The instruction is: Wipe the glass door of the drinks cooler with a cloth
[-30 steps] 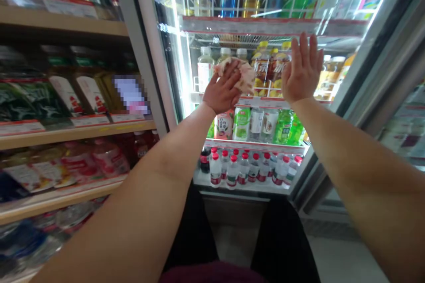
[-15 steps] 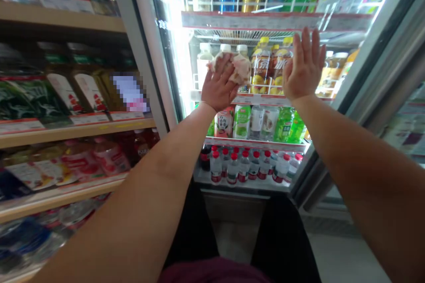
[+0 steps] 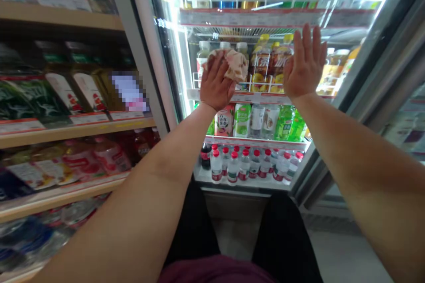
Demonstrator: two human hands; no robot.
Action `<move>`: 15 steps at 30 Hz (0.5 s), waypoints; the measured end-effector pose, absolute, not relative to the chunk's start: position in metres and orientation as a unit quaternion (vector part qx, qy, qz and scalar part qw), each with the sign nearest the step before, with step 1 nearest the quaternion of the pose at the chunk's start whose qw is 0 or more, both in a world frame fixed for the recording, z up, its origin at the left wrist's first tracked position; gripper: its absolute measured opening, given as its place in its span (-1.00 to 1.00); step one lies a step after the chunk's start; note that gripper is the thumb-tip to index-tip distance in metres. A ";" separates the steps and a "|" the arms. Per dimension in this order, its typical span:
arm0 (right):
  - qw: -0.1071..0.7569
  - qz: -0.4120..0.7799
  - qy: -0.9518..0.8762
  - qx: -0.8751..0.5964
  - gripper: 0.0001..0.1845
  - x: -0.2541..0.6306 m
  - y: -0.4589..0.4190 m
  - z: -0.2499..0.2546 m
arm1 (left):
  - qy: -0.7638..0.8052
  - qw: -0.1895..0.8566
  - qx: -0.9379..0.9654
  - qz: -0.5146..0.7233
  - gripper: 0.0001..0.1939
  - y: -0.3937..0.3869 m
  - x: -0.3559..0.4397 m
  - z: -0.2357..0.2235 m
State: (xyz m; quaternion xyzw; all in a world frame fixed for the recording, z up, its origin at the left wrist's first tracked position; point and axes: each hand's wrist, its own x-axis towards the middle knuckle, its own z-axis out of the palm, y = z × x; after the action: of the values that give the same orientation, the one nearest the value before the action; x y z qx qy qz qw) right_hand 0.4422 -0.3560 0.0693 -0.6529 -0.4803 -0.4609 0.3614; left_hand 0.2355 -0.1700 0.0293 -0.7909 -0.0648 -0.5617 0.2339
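My left hand (image 3: 216, 84) presses a crumpled pinkish cloth (image 3: 235, 64) against the glass door (image 3: 262, 53) of a drinks fridge, its fingers curled on the cloth. To its right my right hand (image 3: 304, 67) lies flat on the same glass, fingers stretched upward and holding nothing. Behind the glass stand rows of bottles: pale ones and amber tea bottles (image 3: 262, 64) at hand height, green and white bottles (image 3: 242, 120) one shelf lower, red-capped water bottles (image 3: 244, 166) at the bottom.
Wooden store shelves (image 3: 76, 130) with packaged goods and bottles run along the left. The fridge's grey frame (image 3: 146, 48) separates them from the glass. Another fridge door (image 3: 405, 115) stands at the right. My dark-trousered legs and the tiled floor (image 3: 345, 256) are below.
My left hand with the cloth has slid slightly up and left on the glass. My right hand has shifted a little upward, still flat.
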 end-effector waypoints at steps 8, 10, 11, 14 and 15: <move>0.376 -0.440 -0.491 -0.651 -0.27 0.444 -0.356 0.068 | -0.075 0.214 -0.791 -0.569 -0.52 -0.169 0.236 0.030; 0.375 -0.438 -0.489 -0.655 -0.27 0.443 -0.356 0.069 | -0.067 0.229 -0.794 -0.559 -0.54 -0.167 0.236 0.028; 0.372 -0.439 -0.485 -0.658 -0.27 0.442 -0.357 0.069 | -0.060 0.236 -0.799 -0.549 -0.56 -0.166 0.236 0.027; 0.361 -0.451 -0.477 -0.663 -0.27 0.441 -0.357 0.069 | -0.040 0.251 -0.814 -0.522 -0.62 -0.164 0.237 0.024; 0.361 -0.455 -0.477 -0.660 -0.28 0.440 -0.357 0.068 | -0.039 0.250 -0.816 -0.519 -0.64 -0.164 0.237 0.023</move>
State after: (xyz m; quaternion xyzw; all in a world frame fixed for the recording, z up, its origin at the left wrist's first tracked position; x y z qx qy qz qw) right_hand 0.4403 -0.3572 0.0682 -0.6597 -0.4769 -0.4553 0.3606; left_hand 0.2373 -0.1644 0.0231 -0.8164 -0.0385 -0.5189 0.2504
